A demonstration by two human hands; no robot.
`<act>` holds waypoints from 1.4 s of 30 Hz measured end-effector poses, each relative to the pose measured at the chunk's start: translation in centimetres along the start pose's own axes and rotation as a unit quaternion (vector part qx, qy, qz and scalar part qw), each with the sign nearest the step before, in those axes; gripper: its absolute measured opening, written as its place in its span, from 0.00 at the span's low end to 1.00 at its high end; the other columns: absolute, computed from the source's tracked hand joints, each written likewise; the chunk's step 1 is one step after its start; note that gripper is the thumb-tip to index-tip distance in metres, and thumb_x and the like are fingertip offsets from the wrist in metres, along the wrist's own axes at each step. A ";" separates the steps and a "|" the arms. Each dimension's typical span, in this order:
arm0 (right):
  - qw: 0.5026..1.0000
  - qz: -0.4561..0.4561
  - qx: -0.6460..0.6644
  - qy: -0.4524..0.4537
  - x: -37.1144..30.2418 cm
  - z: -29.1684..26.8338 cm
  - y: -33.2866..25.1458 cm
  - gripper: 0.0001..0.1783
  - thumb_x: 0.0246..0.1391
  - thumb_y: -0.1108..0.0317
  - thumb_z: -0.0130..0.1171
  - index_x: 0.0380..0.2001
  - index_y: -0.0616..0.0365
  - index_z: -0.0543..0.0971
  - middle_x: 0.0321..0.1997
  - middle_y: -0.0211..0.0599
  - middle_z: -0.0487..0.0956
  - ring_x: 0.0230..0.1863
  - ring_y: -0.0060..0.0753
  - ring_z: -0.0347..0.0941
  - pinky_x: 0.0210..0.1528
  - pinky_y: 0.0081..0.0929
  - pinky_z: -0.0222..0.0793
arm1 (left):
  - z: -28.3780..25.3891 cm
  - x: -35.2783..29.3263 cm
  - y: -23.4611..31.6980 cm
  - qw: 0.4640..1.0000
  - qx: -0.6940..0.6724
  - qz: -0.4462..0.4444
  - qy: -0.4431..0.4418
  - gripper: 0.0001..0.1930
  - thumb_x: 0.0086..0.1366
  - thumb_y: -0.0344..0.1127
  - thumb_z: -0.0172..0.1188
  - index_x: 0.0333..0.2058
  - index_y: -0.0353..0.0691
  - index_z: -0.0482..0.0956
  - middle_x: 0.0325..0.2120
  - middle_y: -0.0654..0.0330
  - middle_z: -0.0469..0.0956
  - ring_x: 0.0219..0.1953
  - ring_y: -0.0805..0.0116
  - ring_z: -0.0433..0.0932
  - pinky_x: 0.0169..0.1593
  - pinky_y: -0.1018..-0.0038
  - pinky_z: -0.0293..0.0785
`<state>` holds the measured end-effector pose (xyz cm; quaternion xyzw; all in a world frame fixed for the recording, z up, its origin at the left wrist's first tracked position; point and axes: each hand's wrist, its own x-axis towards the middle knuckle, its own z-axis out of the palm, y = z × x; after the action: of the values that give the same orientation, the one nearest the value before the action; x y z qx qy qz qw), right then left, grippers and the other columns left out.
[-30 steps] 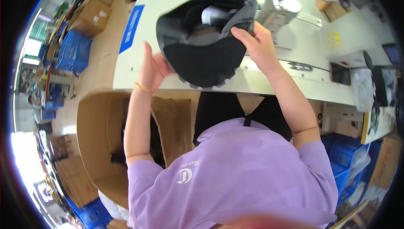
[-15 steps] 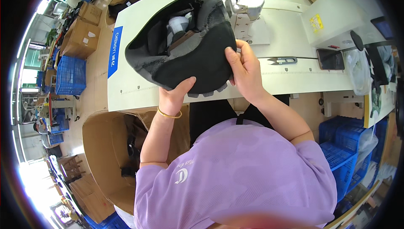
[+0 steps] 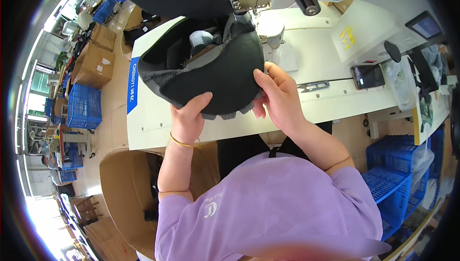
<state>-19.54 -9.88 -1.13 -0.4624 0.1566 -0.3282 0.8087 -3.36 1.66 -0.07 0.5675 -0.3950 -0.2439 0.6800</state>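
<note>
Both my hands hold up a hollow, padded black fabric piece (image 3: pixel 215 81) with a grey inner surface and a notched grey lower edge. At its lower left edge, my left hand (image 3: pixel 189 115) is closed, thumb on the outer face. My right hand (image 3: pixel 282 95) pinches the right edge, with the thumb in front. A white and grey bundle (image 3: pixel 201 39) shows inside the hollow. The top right rim of the piece is at the needle area of a sewing machine (image 3: pixel 249 14); whether they touch I cannot tell.
Thread snips (image 3: pixel 314 86) and a dark phone (image 3: pixel 368 77) lie on the white table (image 3: pixel 220 130), right of my hands. An open cardboard box (image 3: pixel 120 179) stands below at the left. Blue crates (image 3: pixel 388 179) stand at the right, beside a plastic bag (image 3: pixel 400 83).
The view has shifted, and the sewing machine's head now fills more of the top. The black piece has tilted, and its upper rim now lies beneath the machine head. Both hands keep their hold.
</note>
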 end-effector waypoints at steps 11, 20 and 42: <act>0.999 0.000 0.039 0.014 1.0 -0.4 -0.2 0.13 0.63 0.62 0.46 0.38 0.63 0.69 0.25 0.36 0.76 0.12 0.25 0.67 0.13 0.20 0.60 | 1.4 2.3 2.1 0.970 -0.205 -0.127 -0.034 0.14 0.54 0.20 0.50 0.41 0.27 0.74 0.34 0.51 0.79 0.34 0.61 0.79 0.33 0.71 0.77; 0.999 -0.020 0.025 0.012 1.3 0.0 0.4 0.14 0.64 0.60 0.47 0.39 0.64 0.67 0.27 0.37 0.76 0.15 0.24 0.70 0.14 0.19 0.62 | -0.4 3.3 0.4 0.967 -0.206 -0.146 -0.031 0.19 0.54 0.20 0.49 0.47 0.27 0.71 0.43 0.50 0.76 0.46 0.58 0.77 0.51 0.68 0.74; 0.999 -0.043 -0.019 0.000 1.8 0.2 0.2 0.15 0.64 0.61 0.46 0.38 0.65 0.70 0.29 0.40 0.78 0.23 0.28 0.77 0.22 0.20 0.70 | -1.0 4.4 -1.1 0.945 -0.254 -0.137 -0.155 0.23 0.52 0.19 0.53 0.50 0.29 0.70 0.44 0.52 0.76 0.45 0.63 0.77 0.48 0.70 0.74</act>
<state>-18.06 -10.95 -1.10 -0.4840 0.1429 -0.3597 0.7848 0.07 -1.48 0.00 0.3799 -0.3388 -0.5115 0.6923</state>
